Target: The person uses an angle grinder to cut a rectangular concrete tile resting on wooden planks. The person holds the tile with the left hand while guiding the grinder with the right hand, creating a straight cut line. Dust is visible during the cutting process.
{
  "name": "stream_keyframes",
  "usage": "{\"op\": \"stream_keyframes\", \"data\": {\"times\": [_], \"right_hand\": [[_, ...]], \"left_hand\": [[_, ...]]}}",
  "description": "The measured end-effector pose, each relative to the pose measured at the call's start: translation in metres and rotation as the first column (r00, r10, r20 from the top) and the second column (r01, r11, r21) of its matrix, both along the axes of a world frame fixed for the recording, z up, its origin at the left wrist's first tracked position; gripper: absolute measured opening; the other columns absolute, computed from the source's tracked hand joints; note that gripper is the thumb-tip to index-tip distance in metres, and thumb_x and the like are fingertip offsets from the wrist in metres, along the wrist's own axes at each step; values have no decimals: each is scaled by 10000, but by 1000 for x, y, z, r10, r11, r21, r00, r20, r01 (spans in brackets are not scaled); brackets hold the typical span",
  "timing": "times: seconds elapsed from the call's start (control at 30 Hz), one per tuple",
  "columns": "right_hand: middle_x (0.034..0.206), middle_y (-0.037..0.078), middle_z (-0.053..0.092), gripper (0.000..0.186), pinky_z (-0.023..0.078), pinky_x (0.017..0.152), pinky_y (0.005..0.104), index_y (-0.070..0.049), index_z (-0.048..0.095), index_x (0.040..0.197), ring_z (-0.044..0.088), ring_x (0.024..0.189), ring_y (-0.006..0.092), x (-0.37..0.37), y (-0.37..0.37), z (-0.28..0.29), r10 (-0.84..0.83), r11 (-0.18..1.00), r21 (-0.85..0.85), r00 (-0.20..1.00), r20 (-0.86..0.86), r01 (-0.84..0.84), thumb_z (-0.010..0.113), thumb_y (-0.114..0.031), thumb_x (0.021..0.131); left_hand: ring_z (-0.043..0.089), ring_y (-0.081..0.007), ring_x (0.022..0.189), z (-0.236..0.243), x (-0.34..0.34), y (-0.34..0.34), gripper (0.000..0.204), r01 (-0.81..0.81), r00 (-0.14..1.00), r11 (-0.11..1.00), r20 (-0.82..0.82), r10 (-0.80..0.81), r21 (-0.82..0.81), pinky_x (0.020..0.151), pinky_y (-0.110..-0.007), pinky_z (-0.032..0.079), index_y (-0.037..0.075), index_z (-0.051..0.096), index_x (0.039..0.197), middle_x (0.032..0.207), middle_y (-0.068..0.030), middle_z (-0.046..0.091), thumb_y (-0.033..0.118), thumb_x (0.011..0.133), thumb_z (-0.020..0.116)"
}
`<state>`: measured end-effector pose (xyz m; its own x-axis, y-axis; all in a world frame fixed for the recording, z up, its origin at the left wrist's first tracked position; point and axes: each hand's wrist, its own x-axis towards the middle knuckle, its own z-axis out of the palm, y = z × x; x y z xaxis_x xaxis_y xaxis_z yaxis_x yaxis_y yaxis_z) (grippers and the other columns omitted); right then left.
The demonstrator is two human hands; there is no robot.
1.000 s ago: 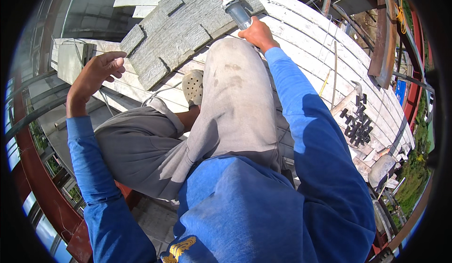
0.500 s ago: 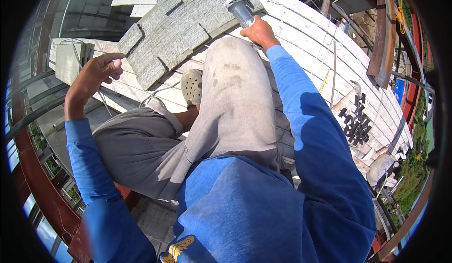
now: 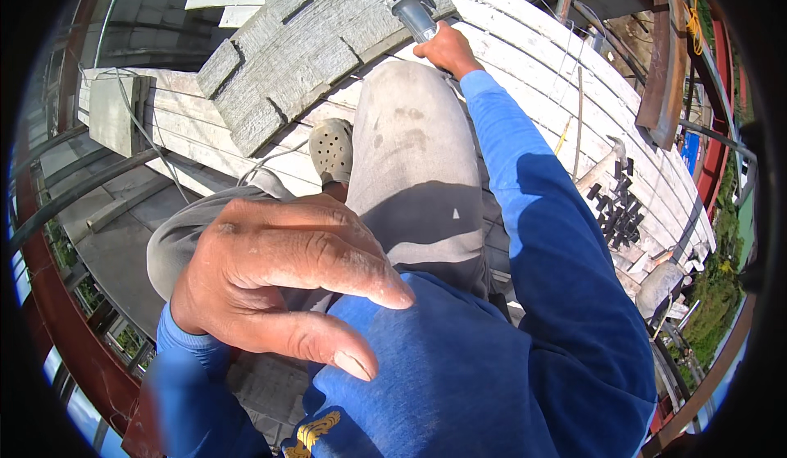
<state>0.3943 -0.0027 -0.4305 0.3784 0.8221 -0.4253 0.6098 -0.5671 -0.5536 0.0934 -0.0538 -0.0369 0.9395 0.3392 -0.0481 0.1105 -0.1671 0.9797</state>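
My right hand (image 3: 447, 48) grips the body of an angle grinder (image 3: 410, 7) beyond my raised knee. The grinder's head and disc are over the top right corner of a grey, rough slab (image 3: 287, 65) with overlapping stone-like pieces. My left hand (image 3: 287, 282) is large in front of the camera, above my lap, with thumb and fingers apart and nothing between them. My grey trouser leg (image 3: 414, 122) and a perforated clog (image 3: 330, 148) lie between my hands and the slab.
White planks (image 3: 533, 65) form the surface under the slab, with a small board (image 3: 115, 114) and cables at left. A hammer (image 3: 604, 163), several black spacers (image 3: 623, 212) and offcuts lie at right. Rusty steel (image 3: 660, 65) and red beams (image 3: 82, 343) surround the platform.
My left hand has swung from the slab's left side down and toward the camera, now over my lap. My right hand and the grinder have shifted only slightly.
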Motion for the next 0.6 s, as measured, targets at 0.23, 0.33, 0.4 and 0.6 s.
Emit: {"op": "stream_keyframes", "data": {"times": [0.23, 0.33, 0.4, 0.6], "right_hand": [[1251, 295, 764, 888, 591, 1012, 436, 58, 624, 1427, 755, 1167, 416, 0, -5, -6, -6, 1000, 10, 999, 44, 6, 863, -391, 698], [1281, 305, 754, 958, 588, 1025, 425, 74, 586, 1489, 754, 1184, 411, -3, -3, 0, 27, 999, -32, 1000, 8, -27, 860, -390, 697], [1290, 310, 751, 996, 586, 1028, 419, 85, 560, 1520, 754, 1190, 410, -6, -2, 4, 21, 1000, -23, 1000, -4, -21, 855, -387, 694], [1303, 288, 752, 902, 591, 1047, 427, 48, 597, 1478, 753, 1205, 404, -4, -4, 0, -2, 1000, -18, 1000, 20, 3, 867, -366, 723]], "left_hand": [[772, -271, 886, 0, 56, -68, 386, -86, 830, 975, 527, 185, -207, 823, -459, 612, 41, 792, 1135, 986, -151, 785, 342, 915, 892], [764, -269, 862, -2, 73, -83, 350, -192, 713, 948, 627, 314, -256, 813, -473, 608, 46, 781, 1104, 971, -148, 776, 339, 937, 872], [758, -267, 846, -3, 80, -90, 329, -252, 647, 926, 663, 377, -280, 806, -483, 605, 49, 773, 1083, 962, -147, 769, 338, 953, 860], [742, -263, 797, -5, 83, -107, 284, -381, 520, 851, 676, 521, -362, 786, -513, 596, 58, 752, 1022, 933, -141, 750, 333, 998, 821]]}}
